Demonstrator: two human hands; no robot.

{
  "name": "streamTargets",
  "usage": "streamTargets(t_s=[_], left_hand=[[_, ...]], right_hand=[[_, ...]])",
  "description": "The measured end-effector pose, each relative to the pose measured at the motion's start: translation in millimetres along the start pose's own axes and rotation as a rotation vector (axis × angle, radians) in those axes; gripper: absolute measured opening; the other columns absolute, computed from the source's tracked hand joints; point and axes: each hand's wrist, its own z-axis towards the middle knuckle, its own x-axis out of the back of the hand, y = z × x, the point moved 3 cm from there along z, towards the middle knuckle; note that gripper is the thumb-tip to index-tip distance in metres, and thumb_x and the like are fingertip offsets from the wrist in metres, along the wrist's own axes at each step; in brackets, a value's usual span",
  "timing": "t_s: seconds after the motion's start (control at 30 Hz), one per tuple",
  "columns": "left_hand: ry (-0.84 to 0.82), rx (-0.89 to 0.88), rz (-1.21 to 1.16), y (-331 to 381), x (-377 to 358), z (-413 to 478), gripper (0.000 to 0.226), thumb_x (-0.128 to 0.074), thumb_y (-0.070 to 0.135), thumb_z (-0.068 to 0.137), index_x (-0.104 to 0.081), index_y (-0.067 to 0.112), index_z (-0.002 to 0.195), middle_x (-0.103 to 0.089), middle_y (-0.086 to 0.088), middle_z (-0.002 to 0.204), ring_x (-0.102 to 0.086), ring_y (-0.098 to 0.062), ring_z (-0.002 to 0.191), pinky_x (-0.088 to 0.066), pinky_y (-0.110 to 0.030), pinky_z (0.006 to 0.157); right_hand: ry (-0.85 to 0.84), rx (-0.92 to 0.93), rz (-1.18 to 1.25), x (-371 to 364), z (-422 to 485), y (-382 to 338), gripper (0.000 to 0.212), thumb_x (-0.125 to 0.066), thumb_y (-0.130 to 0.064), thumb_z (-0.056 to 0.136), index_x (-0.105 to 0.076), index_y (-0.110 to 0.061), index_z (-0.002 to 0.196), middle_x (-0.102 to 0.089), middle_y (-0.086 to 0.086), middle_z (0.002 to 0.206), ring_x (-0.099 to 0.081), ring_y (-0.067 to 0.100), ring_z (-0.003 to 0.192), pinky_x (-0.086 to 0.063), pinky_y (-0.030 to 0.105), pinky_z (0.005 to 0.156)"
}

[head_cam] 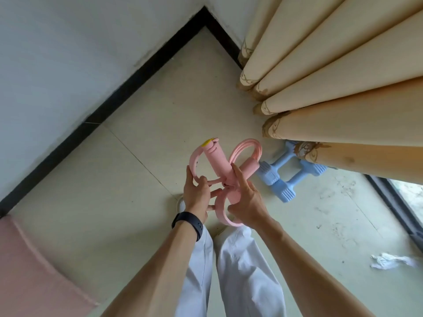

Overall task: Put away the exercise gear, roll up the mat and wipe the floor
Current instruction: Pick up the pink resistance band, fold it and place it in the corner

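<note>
Your left hand [197, 195] and right hand [248, 203] both curl round the pink resistance band [216, 160], held over the pale tiled floor [128, 202]. Blue dumbbells [277, 179] lie by the cream curtain [332, 88], with the pink mat [27, 271] lower left.

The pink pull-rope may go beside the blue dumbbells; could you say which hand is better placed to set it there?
Probably the right. Both hands grip the pink pull-rope, but the right hand is nearer the blue dumbbells by the curtain; the left hand would have to cross over.
</note>
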Motion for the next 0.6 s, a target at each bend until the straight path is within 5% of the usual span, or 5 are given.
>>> streamTargets(t_s=[0.07,0.2,0.33,0.43,0.6], left_hand=[[-0.005,0.003,-0.027,-6,-4,25,0.063,-0.038,0.015,0.101,-0.022,0.053,0.149,-0.068,-0.004,0.122,-0.076,-0.019,0.079,-0.061,-0.051,0.062],[-0.115,0.002,-0.152,-14,-21,67,0.058,-0.040,0.016,0.103,-0.025,0.045,0.152,-0.071,-0.006,0.114,-0.076,-0.023,0.085,-0.061,-0.054,0.068],[-0.169,-0.021,-0.220,-22,-50,117,0.056,-0.043,0.020,0.105,-0.022,0.042,0.153,-0.071,-0.006,0.116,-0.074,-0.022,0.092,-0.060,-0.054,0.074],[-0.198,-0.024,-0.228,-25,-78,155,0.050,-0.046,0.022,0.105,-0.027,0.039,0.149,-0.064,-0.005,0.126,-0.071,-0.020,0.101,-0.058,-0.049,0.082],[-0.204,-0.084,0.104,-21,-125,208,0.031,-0.046,0.038,0.103,-0.040,0.024,0.129,-0.068,0.001,0.115,-0.073,-0.015,0.090,-0.059,-0.042,0.080]], right_hand=[[0.011,0.045,-0.107,-5,23,14,0.107,-0.064,-0.004,0.068,-0.007,-0.050,0.146,-0.059,0.008,0.125,-0.063,0.034,0.089,-0.057,0.047,0.067],[0.273,0.115,-0.246,-5,73,43,0.077,-0.073,-0.012,0.078,-0.034,-0.032,0.141,-0.069,0.006,0.093,-0.058,0.029,0.069,-0.054,0.043,0.060],[0.371,0.124,-0.329,0,117,65,0.072,-0.059,-0.002,0.081,-0.033,-0.034,0.139,-0.066,0.004,0.090,-0.052,0.033,0.079,-0.050,0.046,0.072],[0.523,0.104,-0.433,1,140,83,0.064,-0.056,-0.007,0.088,-0.035,-0.033,0.143,-0.065,0.006,0.099,-0.051,0.035,0.087,-0.049,0.045,0.067],[0.706,0.044,-0.585,2,180,108,0.067,-0.058,-0.005,0.080,-0.043,-0.030,0.141,-0.060,0.015,0.097,-0.051,0.038,0.085,-0.041,0.044,0.059]])
